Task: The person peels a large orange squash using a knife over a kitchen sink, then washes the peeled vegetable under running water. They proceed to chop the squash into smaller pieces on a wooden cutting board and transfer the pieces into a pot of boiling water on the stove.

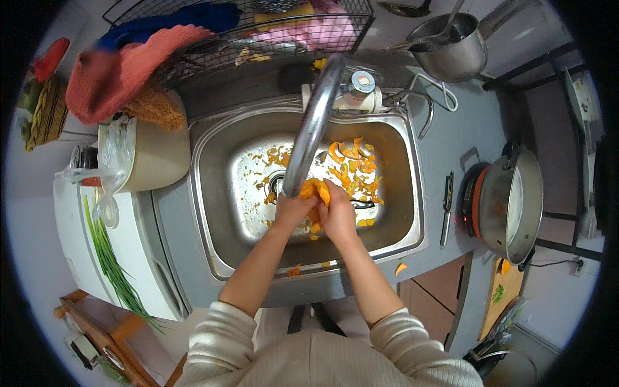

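Both of my hands are over the stainless steel sink (251, 227), below the curved metal faucet (312, 126). My left hand (292, 210) and my right hand (339, 210) grip an orange piece of what looks like pumpkin (316, 187) from either side. The faucet's end partly covers the left fingers; whether water runs is hard to tell. Orange peel strips (355, 167) lie on the sink floor at the right, with smaller scraps around the drain (275, 184). Beside my right hand, a black-handled tool (362, 204) lies in the sink, its other end hidden.
A metal peeler or knife (447, 208) lies on the grey counter (440, 145), left of a large pot (498, 208). Green onions (111, 261) rest on a white appliance (140, 242) at left. A wire rack (290, 29) with cloths stands behind. A peel scrap (400, 269) sits near the counter edge.
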The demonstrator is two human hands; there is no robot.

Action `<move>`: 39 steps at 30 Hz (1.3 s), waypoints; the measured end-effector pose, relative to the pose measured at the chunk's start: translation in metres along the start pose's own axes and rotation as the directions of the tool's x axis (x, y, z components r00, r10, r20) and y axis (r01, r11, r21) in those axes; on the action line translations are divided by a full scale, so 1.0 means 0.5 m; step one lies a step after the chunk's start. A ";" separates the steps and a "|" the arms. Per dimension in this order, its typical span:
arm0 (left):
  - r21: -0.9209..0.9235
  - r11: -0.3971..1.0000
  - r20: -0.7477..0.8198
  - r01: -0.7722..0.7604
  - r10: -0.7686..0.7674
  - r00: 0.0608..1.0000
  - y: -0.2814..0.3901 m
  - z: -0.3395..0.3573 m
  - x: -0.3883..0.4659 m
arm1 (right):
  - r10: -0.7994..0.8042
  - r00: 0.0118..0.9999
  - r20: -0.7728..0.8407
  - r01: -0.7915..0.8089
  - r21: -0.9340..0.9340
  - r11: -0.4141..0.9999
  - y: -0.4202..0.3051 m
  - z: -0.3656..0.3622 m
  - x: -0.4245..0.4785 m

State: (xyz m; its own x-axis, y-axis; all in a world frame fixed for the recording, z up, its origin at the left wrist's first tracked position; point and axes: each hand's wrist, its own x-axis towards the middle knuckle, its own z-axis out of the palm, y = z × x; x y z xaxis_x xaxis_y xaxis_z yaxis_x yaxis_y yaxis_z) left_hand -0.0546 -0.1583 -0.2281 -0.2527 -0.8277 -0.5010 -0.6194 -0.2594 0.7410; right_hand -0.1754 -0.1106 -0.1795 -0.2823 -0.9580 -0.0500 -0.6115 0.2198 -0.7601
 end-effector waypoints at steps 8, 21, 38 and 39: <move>-0.102 0.982 -0.220 -0.158 0.132 0.966 -0.063 0.007 0.016 | 0.203 0.976 -0.075 -0.176 0.272 0.946 0.048 0.027 0.000; -0.077 0.945 -0.328 -0.318 0.277 0.903 -0.057 -0.007 0.005 | 0.247 0.969 -0.011 -0.234 0.280 0.931 0.014 0.039 -0.012; -0.005 0.964 -0.237 -0.265 0.256 0.937 -0.017 -0.053 -0.010 | 0.020 0.998 -0.056 -0.018 0.040 0.999 -0.038 0.042 -0.017; -0.014 0.958 -0.241 -0.287 0.275 0.931 -0.028 -0.050 -0.005 | 0.029 0.997 -0.069 -0.022 0.090 0.996 -0.030 0.047 -0.017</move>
State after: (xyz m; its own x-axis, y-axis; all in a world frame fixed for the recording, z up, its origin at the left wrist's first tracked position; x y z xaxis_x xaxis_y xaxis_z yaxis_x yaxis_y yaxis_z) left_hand -0.0266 -0.1651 -0.2260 -0.2262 -0.9617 -0.1547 -0.5109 -0.0181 0.8594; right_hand -0.1468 -0.1101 -0.1829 -0.3497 -0.9365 -0.0271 -0.5358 0.2236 -0.8142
